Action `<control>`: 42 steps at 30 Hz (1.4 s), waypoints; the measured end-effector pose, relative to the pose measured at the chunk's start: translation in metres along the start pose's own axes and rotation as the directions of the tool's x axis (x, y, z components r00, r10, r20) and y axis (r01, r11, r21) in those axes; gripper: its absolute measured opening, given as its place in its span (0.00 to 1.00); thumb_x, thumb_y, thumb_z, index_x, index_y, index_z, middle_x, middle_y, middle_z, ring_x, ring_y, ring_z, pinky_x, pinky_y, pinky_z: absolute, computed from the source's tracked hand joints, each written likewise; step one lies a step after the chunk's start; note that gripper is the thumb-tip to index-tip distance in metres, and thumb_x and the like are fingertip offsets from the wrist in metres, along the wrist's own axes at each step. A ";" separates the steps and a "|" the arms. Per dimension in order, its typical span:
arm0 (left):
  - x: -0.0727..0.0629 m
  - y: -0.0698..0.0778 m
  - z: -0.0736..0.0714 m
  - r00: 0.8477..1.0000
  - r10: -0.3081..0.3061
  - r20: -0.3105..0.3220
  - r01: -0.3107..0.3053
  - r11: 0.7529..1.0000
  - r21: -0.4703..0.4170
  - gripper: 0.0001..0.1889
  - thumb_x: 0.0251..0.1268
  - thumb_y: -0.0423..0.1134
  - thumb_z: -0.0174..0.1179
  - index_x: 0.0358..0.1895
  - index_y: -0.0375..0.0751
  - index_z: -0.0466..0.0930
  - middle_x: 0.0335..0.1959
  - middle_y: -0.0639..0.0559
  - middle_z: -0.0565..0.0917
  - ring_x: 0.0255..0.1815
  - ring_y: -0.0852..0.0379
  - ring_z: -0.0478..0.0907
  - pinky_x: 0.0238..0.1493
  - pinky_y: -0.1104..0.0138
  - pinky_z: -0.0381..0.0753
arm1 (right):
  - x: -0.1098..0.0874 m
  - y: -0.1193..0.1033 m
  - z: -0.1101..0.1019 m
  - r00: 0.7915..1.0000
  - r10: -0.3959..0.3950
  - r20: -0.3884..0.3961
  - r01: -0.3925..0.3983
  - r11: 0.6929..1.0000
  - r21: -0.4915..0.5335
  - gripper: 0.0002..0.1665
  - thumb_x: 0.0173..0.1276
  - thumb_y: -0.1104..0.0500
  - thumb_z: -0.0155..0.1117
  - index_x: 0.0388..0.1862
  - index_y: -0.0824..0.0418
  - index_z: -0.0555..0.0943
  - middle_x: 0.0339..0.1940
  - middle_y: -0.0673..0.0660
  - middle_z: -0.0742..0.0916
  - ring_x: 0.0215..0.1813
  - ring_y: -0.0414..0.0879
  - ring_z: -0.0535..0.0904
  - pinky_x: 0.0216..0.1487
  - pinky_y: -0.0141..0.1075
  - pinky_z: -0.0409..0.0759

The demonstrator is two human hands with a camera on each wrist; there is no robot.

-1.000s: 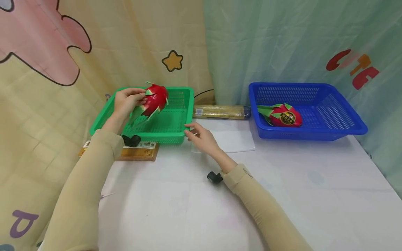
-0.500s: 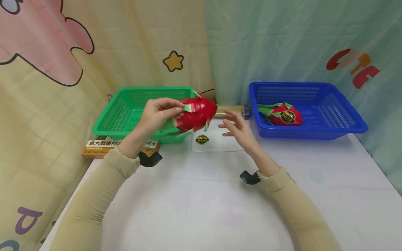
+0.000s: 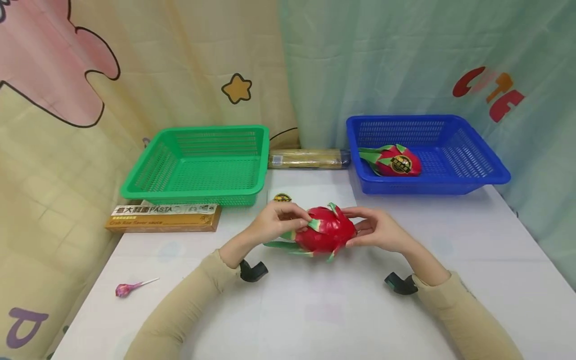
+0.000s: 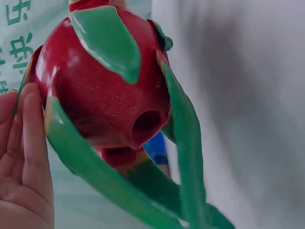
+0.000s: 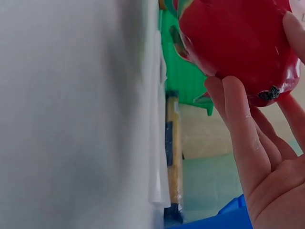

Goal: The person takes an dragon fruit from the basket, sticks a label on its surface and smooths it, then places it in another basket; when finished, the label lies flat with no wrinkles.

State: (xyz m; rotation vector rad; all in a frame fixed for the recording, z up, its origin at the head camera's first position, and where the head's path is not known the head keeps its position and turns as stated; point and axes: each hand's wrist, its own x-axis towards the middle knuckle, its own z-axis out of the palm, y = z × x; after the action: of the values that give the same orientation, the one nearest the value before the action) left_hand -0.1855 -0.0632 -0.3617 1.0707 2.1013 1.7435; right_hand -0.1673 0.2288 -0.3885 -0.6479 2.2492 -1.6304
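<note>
A red dragon fruit (image 3: 325,230) with long green leaf tips is between my two hands over the middle of the white table. My left hand (image 3: 274,222) pinches it by a green-tipped scale on its leafy end. At the other end, my right hand (image 3: 375,230) has its thumb and fingers curled about the rounded tip. The right wrist view shows those fingertips (image 5: 233,88) against the red skin, beside a small dark spot. In the left wrist view a round hollow shows in the fruit's stem end, among the leaves. A second dragon fruit (image 3: 398,162) with a black-and-gold sticker lies in the blue basket (image 3: 432,187).
A green basket (image 3: 193,194) stands at the back left, with a pasta box (image 3: 164,220) in front. Between the baskets lie a clear-wrapped yellow pack (image 3: 310,159) and a white sheet (image 3: 310,185) with a sticker (image 3: 282,198). A lollipop (image 3: 126,289) lies at left.
My left hand has carried the dragon fruit from over the green basket rightward and down toward me. My right hand has left the green basket's rim and moved right, onto the fruit's tip.
</note>
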 end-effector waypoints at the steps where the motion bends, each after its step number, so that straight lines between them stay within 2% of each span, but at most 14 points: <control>1: -0.002 -0.004 0.004 1.000 -0.011 0.000 0.011 1.000 -0.001 0.06 0.61 0.26 0.59 0.39 0.29 0.82 0.36 0.43 0.83 0.36 0.55 0.79 0.40 0.64 0.81 | -0.002 0.004 0.001 1.000 0.011 0.002 -0.011 1.000 0.001 0.43 0.48 0.64 0.77 0.64 0.67 0.70 0.58 0.69 0.76 0.45 0.52 0.83 0.43 0.39 0.81; 4: -0.008 -0.013 0.014 1.000 -0.015 -0.009 0.015 0.998 0.066 0.06 0.62 0.28 0.59 0.40 0.32 0.82 0.37 0.46 0.83 0.37 0.57 0.78 0.41 0.66 0.79 | -0.004 0.013 0.003 0.999 0.027 0.026 -0.027 0.999 0.019 0.42 0.47 0.64 0.77 0.62 0.66 0.70 0.59 0.69 0.74 0.45 0.53 0.83 0.42 0.40 0.81; 6: -0.010 -0.015 0.019 1.000 0.018 -0.011 -0.015 0.981 0.193 0.06 0.61 0.32 0.61 0.41 0.36 0.81 0.36 0.50 0.82 0.37 0.58 0.76 0.39 0.66 0.78 | -0.004 0.017 0.004 0.998 0.032 0.047 -0.033 0.999 0.021 0.41 0.48 0.64 0.77 0.61 0.65 0.69 0.60 0.69 0.73 0.45 0.53 0.83 0.42 0.41 0.81; 9: -0.011 -0.015 0.024 0.997 0.074 -0.011 -0.063 0.916 0.396 0.09 0.58 0.38 0.63 0.42 0.43 0.80 0.37 0.56 0.79 0.39 0.61 0.72 0.38 0.65 0.77 | -0.003 0.021 0.004 0.997 0.039 0.067 -0.039 0.999 -0.003 0.40 0.49 0.63 0.77 0.60 0.63 0.68 0.60 0.67 0.72 0.47 0.54 0.82 0.43 0.40 0.81; 11: -0.012 -0.016 0.024 0.996 0.084 -0.020 -0.064 0.875 0.480 0.12 0.56 0.41 0.65 0.43 0.46 0.81 0.39 0.57 0.76 0.43 0.62 0.70 0.41 0.63 0.77 | -0.002 0.021 0.004 0.996 0.035 0.076 -0.034 0.999 -0.019 0.41 0.49 0.63 0.77 0.60 0.62 0.67 0.60 0.67 0.72 0.48 0.54 0.81 0.45 0.40 0.81; 12: -0.013 -0.016 0.024 0.997 0.078 -0.023 -0.057 0.867 0.495 0.12 0.55 0.42 0.65 0.44 0.47 0.81 0.41 0.57 0.76 0.45 0.63 0.69 0.44 0.63 0.76 | -0.001 0.021 0.003 0.996 0.032 0.083 -0.029 0.999 -0.027 0.41 0.49 0.62 0.77 0.61 0.62 0.67 0.61 0.66 0.72 0.49 0.54 0.81 0.46 0.40 0.81; 15: -0.017 -0.019 0.018 0.998 0.056 -0.012 -0.044 0.883 0.468 0.15 0.55 0.44 0.66 0.47 0.48 0.80 0.46 0.58 0.74 0.51 0.63 0.67 0.50 0.60 0.75 | 0.000 0.020 -0.001 0.991 0.037 0.129 -0.029 0.997 -0.065 0.43 0.50 0.60 0.76 0.64 0.60 0.65 0.63 0.64 0.71 0.51 0.55 0.79 0.49 0.41 0.79; 20: -0.020 -0.025 -0.004 0.998 0.042 0.045 -0.054 0.950 0.308 0.18 0.60 0.41 0.63 0.52 0.41 0.76 0.51 0.51 0.76 0.54 0.56 0.71 0.55 0.56 0.72 | 0.000 0.014 -0.018 0.971 0.091 0.220 -0.057 0.986 -0.156 0.39 0.62 0.56 0.67 0.70 0.58 0.61 0.68 0.62 0.68 0.57 0.55 0.76 0.54 0.44 0.76; 22: -0.020 -0.027 -0.015 1.000 0.011 0.021 -0.016 0.965 0.261 0.16 0.63 0.39 0.60 0.52 0.39 0.76 0.51 0.46 0.78 0.53 0.54 0.73 0.54 0.56 0.72 | 0.005 0.012 -0.026 0.972 0.088 0.220 -0.056 0.987 -0.148 0.34 0.68 0.57 0.60 0.69 0.62 0.62 0.67 0.65 0.69 0.57 0.57 0.76 0.54 0.48 0.75; 25: -0.019 -0.031 -0.029 0.996 -0.062 -0.057 0.073 0.971 0.228 0.13 0.67 0.37 0.56 0.52 0.37 0.77 0.50 0.42 0.79 0.52 0.51 0.74 0.53 0.56 0.74 | 0.020 0.011 -0.036 0.985 0.074 0.154 -0.049 0.986 -0.158 0.26 0.72 0.57 0.53 0.65 0.67 0.67 0.61 0.67 0.75 0.55 0.59 0.77 0.53 0.52 0.75; 29: -0.016 -0.040 -0.038 0.969 -0.204 -0.139 0.234 0.940 0.248 0.17 0.69 0.41 0.55 0.55 0.35 0.76 0.52 0.43 0.78 0.53 0.50 0.75 0.52 0.57 0.74 | 0.049 0.010 -0.039 0.995 0.057 0.088 -0.036 0.974 -0.224 0.23 0.73 0.55 0.53 0.60 0.67 0.72 0.53 0.67 0.80 0.51 0.58 0.79 0.51 0.52 0.76; 33: -0.015 -0.049 -0.039 0.932 -0.321 -0.170 0.357 0.894 0.270 0.22 0.68 0.45 0.55 0.59 0.35 0.73 0.58 0.43 0.75 0.55 0.47 0.74 0.53 0.55 0.73 | 0.078 0.009 -0.033 0.992 0.026 0.124 0.009 0.963 -0.269 0.22 0.70 0.55 0.57 0.57 0.66 0.75 0.52 0.65 0.81 0.50 0.55 0.79 0.51 0.48 0.77; 38: -0.016 -0.057 -0.039 0.892 -0.387 -0.233 0.443 0.848 0.290 0.24 0.67 0.46 0.55 0.61 0.37 0.71 0.62 0.42 0.71 0.57 0.45 0.73 0.54 0.52 0.73 | 0.107 0.009 -0.022 0.986 0.003 0.166 0.044 0.960 -0.278 0.21 0.66 0.55 0.62 0.54 0.66 0.78 0.50 0.60 0.83 0.50 0.50 0.80 0.51 0.43 0.78; 42: -0.016 -0.062 -0.039 0.870 -0.418 -0.261 0.485 0.820 0.303 0.26 0.67 0.48 0.56 0.64 0.38 0.68 0.63 0.40 0.70 0.56 0.44 0.74 0.51 0.53 0.75 | 0.124 0.011 -0.014 0.984 0.000 0.180 0.049 0.962 -0.267 0.21 0.64 0.55 0.65 0.53 0.66 0.78 0.50 0.61 0.83 0.50 0.50 0.81 0.51 0.42 0.78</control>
State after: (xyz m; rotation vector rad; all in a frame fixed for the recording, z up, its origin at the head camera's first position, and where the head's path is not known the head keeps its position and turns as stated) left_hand -0.2205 -0.1059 -0.4121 0.4123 2.5903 1.2947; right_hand -0.2824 0.1795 -0.3902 -0.8554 2.3564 -1.2283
